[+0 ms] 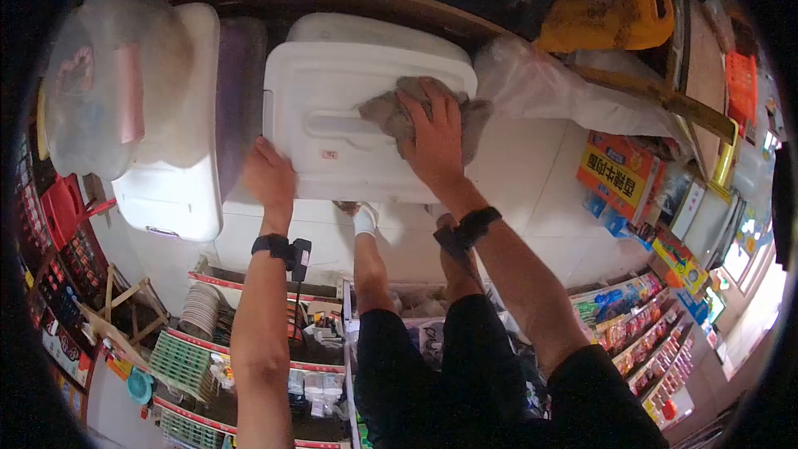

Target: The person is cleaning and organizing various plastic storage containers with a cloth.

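A white plastic box with a flat lid (pixel 349 150) is in front of me, with a small label on its lid. My left hand (pixel 268 175) is at the box's left edge, its fingers bent against the rim. My right hand (pixel 434 131) presses a crumpled grey-brown cloth (pixel 389 115) on the right part of the lid, fingers over the cloth. Part of the cloth hangs toward the lid's right edge. Both wrists wear black bands.
Another white box (pixel 170 199) with a filled plastic bag (pixel 91 91) stands at the left. A yellow jug (pixel 607 17), clear plastic wrap (pixel 540 87) and an orange carton (pixel 619 175) are at the right. Shelves of goods (pixel 648 341) stand near my legs.
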`<control>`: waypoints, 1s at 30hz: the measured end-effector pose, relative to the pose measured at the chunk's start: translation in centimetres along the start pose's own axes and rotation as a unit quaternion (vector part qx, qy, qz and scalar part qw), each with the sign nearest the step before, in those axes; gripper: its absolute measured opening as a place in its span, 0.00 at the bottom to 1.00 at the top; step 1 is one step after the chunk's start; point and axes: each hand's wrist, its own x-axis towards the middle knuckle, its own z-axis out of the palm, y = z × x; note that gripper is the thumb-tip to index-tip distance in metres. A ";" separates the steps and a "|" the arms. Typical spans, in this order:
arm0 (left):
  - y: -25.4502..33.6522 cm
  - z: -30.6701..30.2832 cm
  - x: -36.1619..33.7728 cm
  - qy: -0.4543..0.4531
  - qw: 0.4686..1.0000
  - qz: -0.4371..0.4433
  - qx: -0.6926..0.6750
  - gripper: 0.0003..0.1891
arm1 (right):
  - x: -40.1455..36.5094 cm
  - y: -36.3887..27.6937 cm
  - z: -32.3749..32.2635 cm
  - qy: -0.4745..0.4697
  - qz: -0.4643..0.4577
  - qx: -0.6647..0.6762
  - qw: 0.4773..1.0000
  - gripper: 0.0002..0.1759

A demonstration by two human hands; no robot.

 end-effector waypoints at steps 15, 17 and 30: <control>0.4 -0.7 0.5 -0.050 0.994 -0.037 -0.086 0.25 | -8.8 -5.9 1.4 -0.031 0.088 0.115 0.989 0.46; 0.4 -1.0 0.4 -0.040 0.993 -0.021 -0.106 0.25 | -4.7 -8.0 2.6 0.059 0.049 0.125 0.989 0.42; 0.6 -0.6 0.0 -0.012 0.993 -0.008 -0.118 0.23 | 6.6 -3.6 0.3 -0.102 -0.096 0.024 0.990 0.37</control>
